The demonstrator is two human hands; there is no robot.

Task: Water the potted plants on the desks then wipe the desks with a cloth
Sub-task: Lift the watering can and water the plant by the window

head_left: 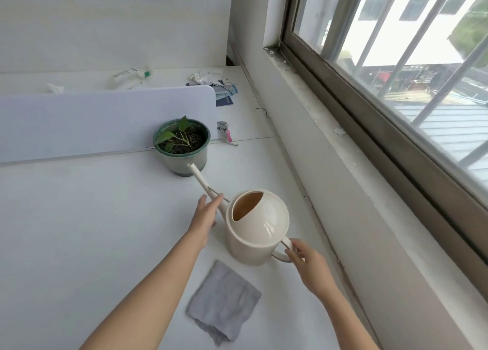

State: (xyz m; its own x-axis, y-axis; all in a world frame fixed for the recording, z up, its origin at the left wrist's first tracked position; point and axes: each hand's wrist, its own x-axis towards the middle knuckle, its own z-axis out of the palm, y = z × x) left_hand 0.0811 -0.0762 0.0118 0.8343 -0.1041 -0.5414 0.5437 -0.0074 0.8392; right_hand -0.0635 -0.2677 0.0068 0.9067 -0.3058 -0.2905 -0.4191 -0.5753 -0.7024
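A cream watering can [257,233] stands on the white desk [92,217], its long spout pointing up-left toward a green pot [184,159] holding a small leafy plant [175,135]. My right hand [307,266] grips the can's handle at its near right side. My left hand [204,216] lies with straight fingers against the base of the spout. A folded grey cloth [224,302] lies flat on the desk just in front of the can, between my forearms.
A pale divider panel [92,122] stands behind the pot. Beyond it a second desk carries a plastic bottle [129,76], crumpled paper and packets [224,90]. A small wrapper [227,134] lies right of the pot. The wall and window sill [343,143] run along the right.
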